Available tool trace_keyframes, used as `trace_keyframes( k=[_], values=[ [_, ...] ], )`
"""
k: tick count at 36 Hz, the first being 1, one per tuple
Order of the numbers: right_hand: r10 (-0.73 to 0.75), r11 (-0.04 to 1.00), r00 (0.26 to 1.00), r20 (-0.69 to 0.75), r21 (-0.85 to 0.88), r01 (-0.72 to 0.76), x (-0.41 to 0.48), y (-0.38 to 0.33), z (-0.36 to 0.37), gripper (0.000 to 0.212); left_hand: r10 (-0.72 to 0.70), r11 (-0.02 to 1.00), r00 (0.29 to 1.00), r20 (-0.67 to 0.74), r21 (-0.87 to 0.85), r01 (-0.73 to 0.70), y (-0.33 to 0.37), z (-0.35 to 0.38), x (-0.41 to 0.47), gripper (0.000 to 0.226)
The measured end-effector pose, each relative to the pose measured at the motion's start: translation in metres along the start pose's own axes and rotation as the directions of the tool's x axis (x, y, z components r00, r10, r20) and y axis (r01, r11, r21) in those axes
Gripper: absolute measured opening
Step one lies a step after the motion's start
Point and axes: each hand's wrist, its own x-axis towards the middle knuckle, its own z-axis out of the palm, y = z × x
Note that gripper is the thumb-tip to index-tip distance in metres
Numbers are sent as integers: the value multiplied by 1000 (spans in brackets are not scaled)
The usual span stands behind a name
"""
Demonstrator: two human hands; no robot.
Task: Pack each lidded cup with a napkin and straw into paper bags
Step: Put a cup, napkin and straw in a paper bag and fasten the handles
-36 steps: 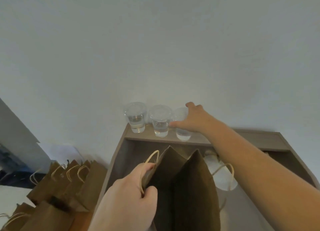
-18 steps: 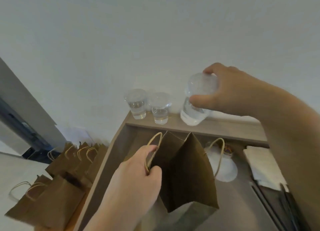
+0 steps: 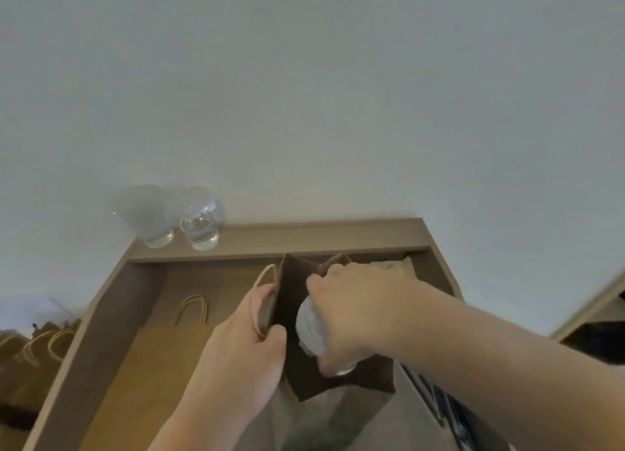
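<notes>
place: takeaway packing counter | cues: wooden ledge (image 3: 304, 237), 2 lidded cups (image 3: 200, 225), paper bags (image 3: 162, 366), white wall (image 3: 304, 95)

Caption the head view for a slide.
Right hand holds a clear lidded plastic cup at the mouth of the open brown paper bag, gripped by left hand.

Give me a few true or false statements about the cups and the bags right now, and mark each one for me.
1. The right hand grips a cup at the mouth of the open bag. True.
2. Three cups stand at the back. False: two cups stand on the ledge.
3. The left hand hangs idle. False: it grips the open bag's rim.
4. A flat bag lies in the tray. True.
</notes>
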Motion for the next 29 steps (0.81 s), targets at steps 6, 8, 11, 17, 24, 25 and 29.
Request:
trace_keyframes(
  k=[6,8,11,17,24,25,29],
  values=[
    [52,992,980,191,100,-72,49,-4,46,74,-16,1000,1000,1,-3,16,-5,5,-8,61],
    [22,997,963,268,69,-42,69,-13,60,89,-16,1000,1000,10,-4,16,-9,2,-11,61],
    [-20,998,961,277,-45,34,97,-27,82,91,21,1000,1000,15,20,-21,-19,-1,-12,62],
    [24,1000,972,232,-16,-21,114,-41,102,88,32,998,997,67,47,-35,-27,-6,-14,60],
    [-99,957,994,-56,268,110,28,-43,35,39,49,997,997,65,55,-53,-40,-16,-5,59],
    [-128,915,978,-165,360,181,4,-36,21,28,56,997,996,65,54,-60,-41,-19,-4,56],
    [163,717,728,-665,587,376,-78,6,-14,16,80,996,996,29,48,-82,-45,-27,4,55]
  ],
)
